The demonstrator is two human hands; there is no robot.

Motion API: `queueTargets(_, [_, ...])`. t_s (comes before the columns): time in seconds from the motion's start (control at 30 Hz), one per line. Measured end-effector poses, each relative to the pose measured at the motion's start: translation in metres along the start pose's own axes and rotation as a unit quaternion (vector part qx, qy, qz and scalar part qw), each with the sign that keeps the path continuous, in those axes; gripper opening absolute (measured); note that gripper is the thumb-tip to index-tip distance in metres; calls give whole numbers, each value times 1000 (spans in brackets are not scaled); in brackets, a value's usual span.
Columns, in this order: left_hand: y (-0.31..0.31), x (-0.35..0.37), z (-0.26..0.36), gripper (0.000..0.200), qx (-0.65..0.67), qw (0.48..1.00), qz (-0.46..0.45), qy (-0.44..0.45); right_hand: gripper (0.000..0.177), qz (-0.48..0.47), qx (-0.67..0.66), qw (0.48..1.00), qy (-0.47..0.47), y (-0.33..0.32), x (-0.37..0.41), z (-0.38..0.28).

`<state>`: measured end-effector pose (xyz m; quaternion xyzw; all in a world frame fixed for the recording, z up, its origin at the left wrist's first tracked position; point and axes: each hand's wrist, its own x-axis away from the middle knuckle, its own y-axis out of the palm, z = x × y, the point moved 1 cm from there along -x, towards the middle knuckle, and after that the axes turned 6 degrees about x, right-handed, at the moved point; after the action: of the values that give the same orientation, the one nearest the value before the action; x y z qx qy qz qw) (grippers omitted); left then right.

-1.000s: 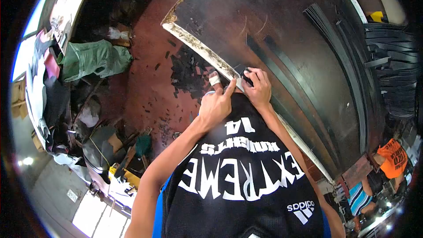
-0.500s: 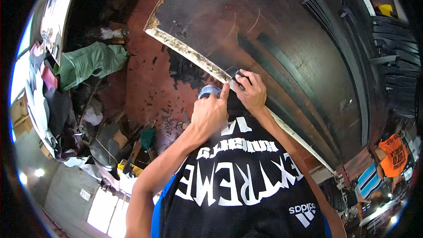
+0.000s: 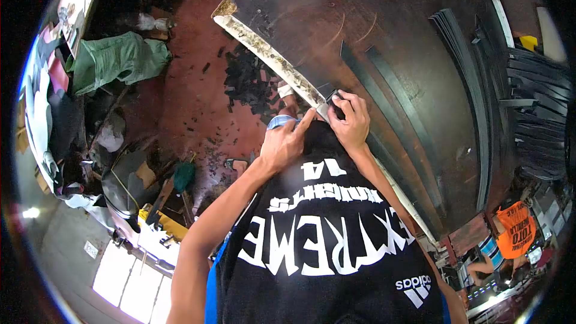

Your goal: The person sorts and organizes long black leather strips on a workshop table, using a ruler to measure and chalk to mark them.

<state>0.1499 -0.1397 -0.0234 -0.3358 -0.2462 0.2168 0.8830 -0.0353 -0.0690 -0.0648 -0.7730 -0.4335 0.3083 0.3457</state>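
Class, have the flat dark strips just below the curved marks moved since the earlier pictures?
No. The dark strips keep the same place against the curved marks on the tabletop; only the view shifted.

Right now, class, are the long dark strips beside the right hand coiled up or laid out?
Laid out: the long dark strips stretch lengthwise across the tabletop, beside the right hand; no coil shows.

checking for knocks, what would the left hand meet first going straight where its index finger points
The left hand would likely meet the pale table edge first; depth is unclear, so they may already touch.
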Motion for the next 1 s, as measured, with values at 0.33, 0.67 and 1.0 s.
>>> queueTargets(0.33, [-42, -43, 59, 59, -101, 987, -120, -44, 30, 7, -19, 1000, 5, -1, 2, -1])
queueTargets(0.67, [-55, -76, 87, 63, -118, 961, -216, -123, 30, -24, -29, 999, 32, -1, 3, 3])
queueTargets(1.0, [-53, -70, 77, 72, -98, 966, -207, -124, 30, -27, -32, 999, 17, -2, 1, 3])
